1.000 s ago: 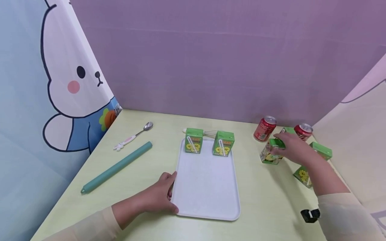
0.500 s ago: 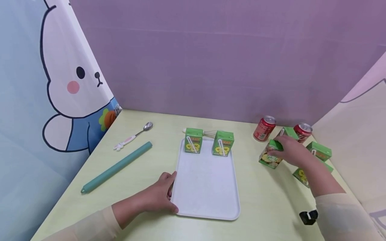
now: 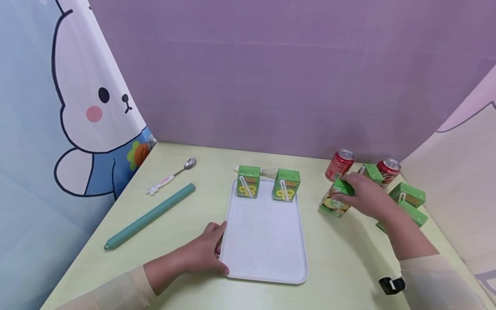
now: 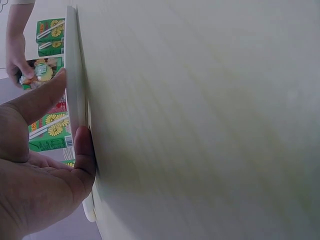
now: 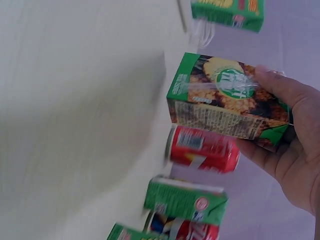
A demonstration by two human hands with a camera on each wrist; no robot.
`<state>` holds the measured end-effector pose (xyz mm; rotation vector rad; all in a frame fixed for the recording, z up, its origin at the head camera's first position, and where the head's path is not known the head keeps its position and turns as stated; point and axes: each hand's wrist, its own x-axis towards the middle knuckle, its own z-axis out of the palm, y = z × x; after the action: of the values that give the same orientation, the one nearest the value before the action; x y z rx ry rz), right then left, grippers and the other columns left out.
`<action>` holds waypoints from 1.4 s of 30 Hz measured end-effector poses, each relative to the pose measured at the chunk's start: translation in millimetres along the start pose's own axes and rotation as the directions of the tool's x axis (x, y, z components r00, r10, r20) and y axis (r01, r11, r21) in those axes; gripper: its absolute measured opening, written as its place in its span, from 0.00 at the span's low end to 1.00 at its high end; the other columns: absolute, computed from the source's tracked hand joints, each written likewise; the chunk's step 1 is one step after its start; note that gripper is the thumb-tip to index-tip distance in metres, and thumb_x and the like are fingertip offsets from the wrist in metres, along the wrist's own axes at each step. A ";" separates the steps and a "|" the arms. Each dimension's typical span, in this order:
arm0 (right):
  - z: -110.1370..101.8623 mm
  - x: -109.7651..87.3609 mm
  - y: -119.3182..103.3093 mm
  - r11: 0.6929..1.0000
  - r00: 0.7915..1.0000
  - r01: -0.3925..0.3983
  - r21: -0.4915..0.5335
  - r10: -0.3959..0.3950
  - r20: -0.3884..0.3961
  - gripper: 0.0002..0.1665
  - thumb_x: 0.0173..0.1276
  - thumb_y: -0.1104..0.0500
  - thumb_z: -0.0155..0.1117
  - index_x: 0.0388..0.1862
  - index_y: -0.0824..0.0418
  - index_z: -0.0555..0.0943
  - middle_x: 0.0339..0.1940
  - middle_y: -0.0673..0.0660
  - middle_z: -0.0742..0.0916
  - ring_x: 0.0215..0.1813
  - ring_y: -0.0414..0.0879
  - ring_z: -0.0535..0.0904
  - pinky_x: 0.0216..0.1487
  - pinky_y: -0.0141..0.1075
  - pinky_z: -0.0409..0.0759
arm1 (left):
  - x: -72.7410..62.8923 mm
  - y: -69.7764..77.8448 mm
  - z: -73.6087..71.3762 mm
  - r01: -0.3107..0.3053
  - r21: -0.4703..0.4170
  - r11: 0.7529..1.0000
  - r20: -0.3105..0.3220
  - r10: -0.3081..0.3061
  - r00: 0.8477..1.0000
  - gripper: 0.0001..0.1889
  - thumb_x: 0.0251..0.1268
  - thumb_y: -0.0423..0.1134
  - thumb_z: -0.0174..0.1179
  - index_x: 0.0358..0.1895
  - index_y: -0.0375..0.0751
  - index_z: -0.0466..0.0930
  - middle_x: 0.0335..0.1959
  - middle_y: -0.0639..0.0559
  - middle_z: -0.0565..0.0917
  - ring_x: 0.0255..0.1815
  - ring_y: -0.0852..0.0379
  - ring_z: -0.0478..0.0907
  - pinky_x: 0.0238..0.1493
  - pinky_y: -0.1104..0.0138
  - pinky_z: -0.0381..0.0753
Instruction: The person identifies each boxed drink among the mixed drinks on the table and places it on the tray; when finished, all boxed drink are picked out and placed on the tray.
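Note:
In the head view, my right hand (image 3: 364, 196) grips a green juice box (image 3: 335, 202) by its upper end, right of the tray. The right wrist view shows its pineapple-printed side, with the thumb on one face and fingers behind. My left hand (image 3: 205, 249) holds the left edge of a white rectangular tray (image 3: 265, 241). In the left wrist view, the fingers of the left hand (image 4: 45, 175) meet the tray's rim (image 4: 75, 65). Two green juice boxes stand at the tray's far end, one on the left (image 3: 249, 183) and one on the right (image 3: 286, 185).
Two red cans (image 3: 339, 165) and several more juice boxes (image 3: 407, 194) stand at the right. A whisk (image 3: 267, 171) lies behind the tray. On the left are a spoon (image 3: 172, 175) with a rabbit handle and a long green stick (image 3: 151, 216). Purple cloth (image 3: 271, 86) backs the table.
My right hand has moved the gripped juice box left, towards the tray, away from the other boxes at the right. The left hand and tray have stayed in place.

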<state>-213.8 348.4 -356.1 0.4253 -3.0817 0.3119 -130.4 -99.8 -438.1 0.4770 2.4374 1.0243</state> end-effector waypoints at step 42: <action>61.7 33.0 -189.5 0.944 0.941 0.329 0.036 -0.324 -0.096 0.35 0.60 0.36 0.68 0.60 0.54 0.79 0.49 0.49 0.79 0.47 0.41 0.73 0.47 0.39 0.77 | 1.4 -4.7 -1.0 -0.004 0.006 1.000 0.001 0.004 1.000 0.65 0.40 0.48 0.80 0.78 0.34 0.44 0.55 0.47 0.61 0.37 0.60 0.69 0.36 0.70 0.69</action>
<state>-193.7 148.6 -378.3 0.8852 -2.8535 0.3878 -132.8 -102.8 -441.3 0.4847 2.4400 1.0180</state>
